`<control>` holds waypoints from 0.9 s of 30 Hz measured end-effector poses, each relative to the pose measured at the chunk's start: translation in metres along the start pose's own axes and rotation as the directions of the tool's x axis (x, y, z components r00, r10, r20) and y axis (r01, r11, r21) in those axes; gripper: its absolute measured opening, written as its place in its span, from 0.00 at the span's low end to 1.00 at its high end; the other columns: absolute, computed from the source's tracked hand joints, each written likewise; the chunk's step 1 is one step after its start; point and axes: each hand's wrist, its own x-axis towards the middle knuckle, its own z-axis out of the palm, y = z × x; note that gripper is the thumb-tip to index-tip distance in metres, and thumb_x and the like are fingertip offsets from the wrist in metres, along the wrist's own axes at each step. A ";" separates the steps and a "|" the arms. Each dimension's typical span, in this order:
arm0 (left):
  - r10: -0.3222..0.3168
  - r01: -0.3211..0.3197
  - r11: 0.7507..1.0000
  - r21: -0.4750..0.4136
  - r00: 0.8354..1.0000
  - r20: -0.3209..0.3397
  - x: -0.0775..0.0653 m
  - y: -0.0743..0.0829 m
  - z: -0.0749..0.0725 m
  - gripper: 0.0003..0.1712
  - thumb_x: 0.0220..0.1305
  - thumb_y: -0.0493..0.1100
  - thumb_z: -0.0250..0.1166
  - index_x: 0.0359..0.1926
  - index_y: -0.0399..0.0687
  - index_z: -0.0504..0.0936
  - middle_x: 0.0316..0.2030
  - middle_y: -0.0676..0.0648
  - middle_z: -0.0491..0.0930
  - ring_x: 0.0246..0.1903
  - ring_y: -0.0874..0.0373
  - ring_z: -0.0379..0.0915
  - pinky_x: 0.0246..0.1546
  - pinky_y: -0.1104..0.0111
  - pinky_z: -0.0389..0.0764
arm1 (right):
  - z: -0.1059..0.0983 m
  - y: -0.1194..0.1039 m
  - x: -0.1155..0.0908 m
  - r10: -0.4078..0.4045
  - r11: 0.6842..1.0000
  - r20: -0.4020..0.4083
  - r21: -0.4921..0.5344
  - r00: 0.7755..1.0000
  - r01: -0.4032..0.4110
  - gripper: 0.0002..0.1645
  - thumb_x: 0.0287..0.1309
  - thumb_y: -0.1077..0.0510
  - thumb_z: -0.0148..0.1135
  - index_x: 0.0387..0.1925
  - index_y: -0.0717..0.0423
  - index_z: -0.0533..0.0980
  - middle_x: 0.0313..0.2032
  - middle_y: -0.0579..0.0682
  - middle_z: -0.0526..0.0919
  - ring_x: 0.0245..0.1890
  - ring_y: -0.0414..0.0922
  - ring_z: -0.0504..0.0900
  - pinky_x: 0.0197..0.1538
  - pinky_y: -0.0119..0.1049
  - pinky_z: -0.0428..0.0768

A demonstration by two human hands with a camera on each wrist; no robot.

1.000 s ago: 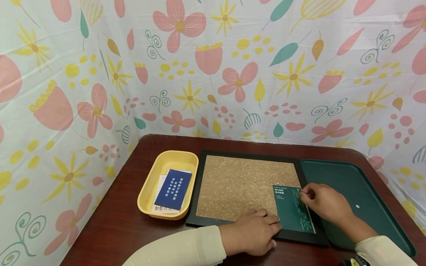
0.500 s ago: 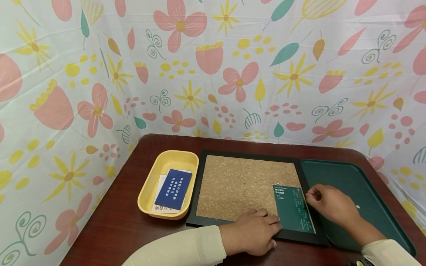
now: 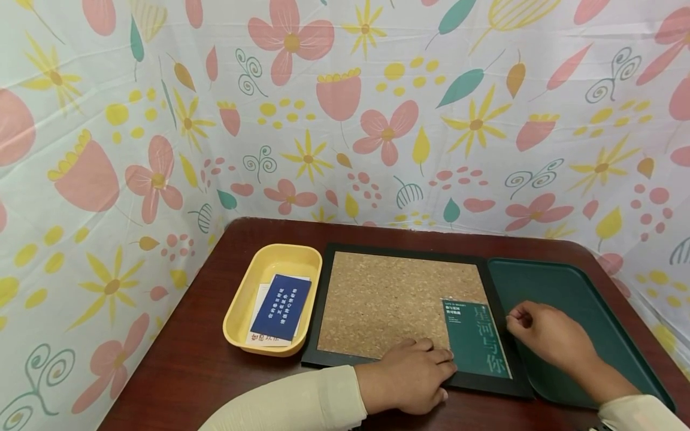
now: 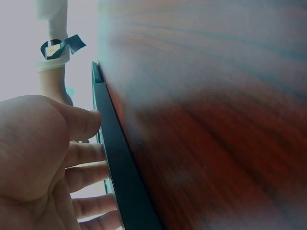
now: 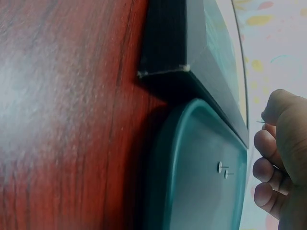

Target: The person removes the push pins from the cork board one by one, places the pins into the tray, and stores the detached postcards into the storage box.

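Note:
A green card (image 3: pixel 474 335) with pale lettering lies on the front right of a black-framed corkboard (image 3: pixel 399 287). My left hand (image 3: pixel 409 374) rests on the board's front edge, fingers spread, the fingertips by the card's left side. In the left wrist view, those fingers (image 4: pixel 88 175) lie over the black frame. My right hand (image 3: pixel 555 335) hovers above the board's right edge and the green tray (image 3: pixel 560 287). Between thumb and forefinger it pinches a thumbtack (image 5: pixel 261 121); only the thin pin shows, the head being hidden.
Two thumbtacks (image 5: pixel 220 167) lie in the green tray, pins pointing sideways in the right wrist view. Left of the board stands a yellow basket (image 3: pixel 237 326) with a blue card (image 3: pixel 281 307) over white ones. A flowered curtain (image 3: pixel 345 149) closes off the table's back.
My right hand has drawn back to the right, from over the green card to beyond its right edge. The left hand, card and board stay as they were.

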 end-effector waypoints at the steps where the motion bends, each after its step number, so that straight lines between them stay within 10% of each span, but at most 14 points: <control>1: 0.000 0.000 1.000 0.001 1.000 0.000 0.000 0.000 0.000 0.29 0.76 0.64 0.52 0.74 0.71 0.68 0.74 0.66 0.59 0.69 0.68 0.56 0.63 0.68 0.66 | -0.001 0.001 -0.001 0.003 1.000 0.002 -0.002 1.000 -0.003 0.08 0.68 0.51 0.63 0.37 0.50 0.79 0.28 0.40 0.77 0.23 0.39 0.70 0.26 0.38 0.67; 27: -0.003 0.003 1.000 -0.007 1.000 0.003 0.000 0.000 -0.001 0.30 0.76 0.64 0.51 0.74 0.71 0.68 0.74 0.66 0.59 0.69 0.67 0.56 0.64 0.68 0.65 | -0.005 0.020 -0.010 0.072 0.997 0.027 -0.015 0.997 -0.072 0.10 0.68 0.50 0.62 0.39 0.53 0.79 0.27 0.42 0.76 0.24 0.42 0.69 0.26 0.39 0.65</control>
